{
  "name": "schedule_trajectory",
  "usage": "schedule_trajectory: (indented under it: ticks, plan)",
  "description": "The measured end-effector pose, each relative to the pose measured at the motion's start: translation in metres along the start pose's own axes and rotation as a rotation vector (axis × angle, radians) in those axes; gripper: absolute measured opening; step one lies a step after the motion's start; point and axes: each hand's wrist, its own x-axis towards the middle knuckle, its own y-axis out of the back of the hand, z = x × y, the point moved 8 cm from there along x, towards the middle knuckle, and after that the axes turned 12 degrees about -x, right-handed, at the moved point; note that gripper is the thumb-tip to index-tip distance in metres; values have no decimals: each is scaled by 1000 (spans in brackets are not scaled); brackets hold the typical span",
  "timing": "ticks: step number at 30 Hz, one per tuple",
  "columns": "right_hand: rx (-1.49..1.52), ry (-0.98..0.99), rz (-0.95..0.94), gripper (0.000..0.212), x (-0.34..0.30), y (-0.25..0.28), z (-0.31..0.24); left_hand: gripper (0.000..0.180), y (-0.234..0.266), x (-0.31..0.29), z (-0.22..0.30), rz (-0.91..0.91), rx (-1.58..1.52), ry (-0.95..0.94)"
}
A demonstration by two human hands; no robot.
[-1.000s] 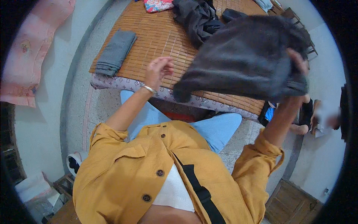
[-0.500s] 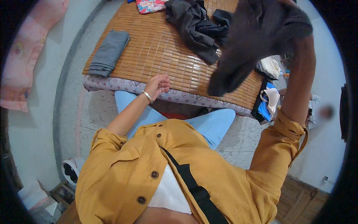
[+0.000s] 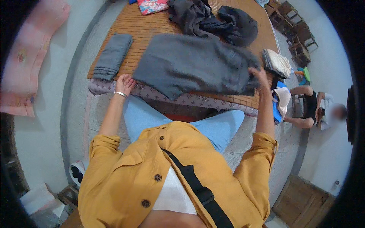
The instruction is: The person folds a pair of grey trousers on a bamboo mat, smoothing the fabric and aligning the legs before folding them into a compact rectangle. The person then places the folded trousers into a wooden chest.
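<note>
The large dark grey fabric garment (image 3: pixel 194 64), which half a second ago hung bunched in the air from the raised right hand (image 3: pixel 259 73), now lies spread almost flat across the woven bamboo mat (image 3: pixel 152 26) that covers the bed, so the lifting and shaking-out looks finished and the piece seems ready to be smoothed and folded. The right hand has come down with it and still pinches the garment's right edge, fingers closed on the cloth. The left hand (image 3: pixel 124 82) rests with its fingers loosely spread and holds nothing, at the mat's near left edge, just beside the garment's near left corner; whether it touches the cloth I cannot tell. It wears one thin silver bangle (image 3: pixel 121 94) at the wrist. Counting what lies on the mat: one spread grey garment in the middle, one folded blue-grey cloth (image 3: pixel 112 57) at the mat's left side, one heap of unfolded dark clothes (image 3: pixel 213 19) at its far side, and one bright patterned red cloth (image 3: pixel 152 5) at the far left corner. Just off the mat's right edge sits one small stack of folded pale cloths (image 3: pixel 277 62). Beyond that, well apart from the mat, one other person (image 3: pixel 311 108) sits on the floor.
</note>
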Motion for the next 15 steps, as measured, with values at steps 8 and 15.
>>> schedule_trajectory:
  ticks: [8,15]
  plan:
    - [-985,318,633,50,-24,-7,63,34,-75,-26,-6,-201,708,-841]
    - [-1039,685,563,54,-45,-161,-34,51,-239,-105,-130,-776,1606,-1108]
